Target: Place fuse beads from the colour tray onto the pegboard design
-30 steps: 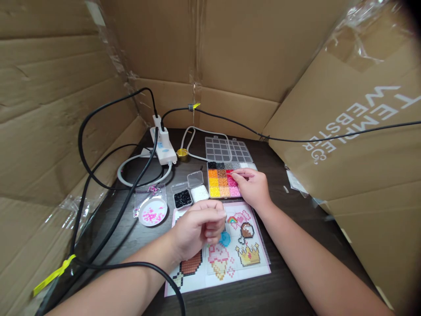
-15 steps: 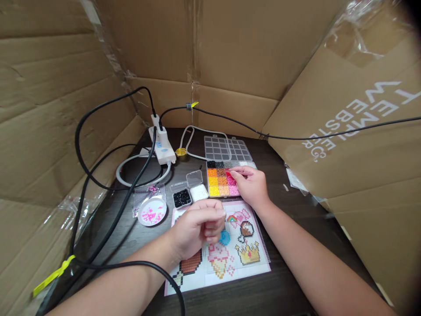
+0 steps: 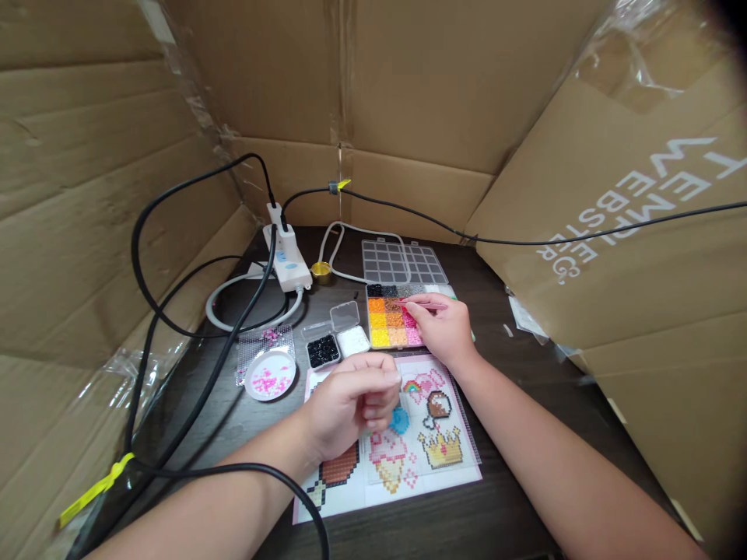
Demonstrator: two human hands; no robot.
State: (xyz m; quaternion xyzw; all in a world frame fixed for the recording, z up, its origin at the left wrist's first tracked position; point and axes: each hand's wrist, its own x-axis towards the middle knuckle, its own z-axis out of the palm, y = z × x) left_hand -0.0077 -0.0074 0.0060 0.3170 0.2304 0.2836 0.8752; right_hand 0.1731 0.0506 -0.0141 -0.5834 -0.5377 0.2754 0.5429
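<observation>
Picking beads (image 3: 379, 320) out of their compartments looks like the step in hand: the right hand (image 3: 444, 330) pinches pink tweezers (image 3: 426, 305) over the bead case (image 3: 385, 347), which lies toward the far edge of the worktop (image 3: 496, 513), its lid (image 3: 382, 260) open behind it. If so, the next move calls for a light squeeze on one bead and a lift straight up, so its neighbours stay put. The left hand (image 3: 360, 397), fingers curled into a loose fist, is over the pattern sheet (image 3: 350, 502), nearer the worktop's front edge; whether it touches the sheet or encloses anything, I cannot tell. It hides the sheet's middle and some of the print there. The right hand covers several right-hand compartments, and the tweezers' tips are too fine to make out against the beads.
</observation>
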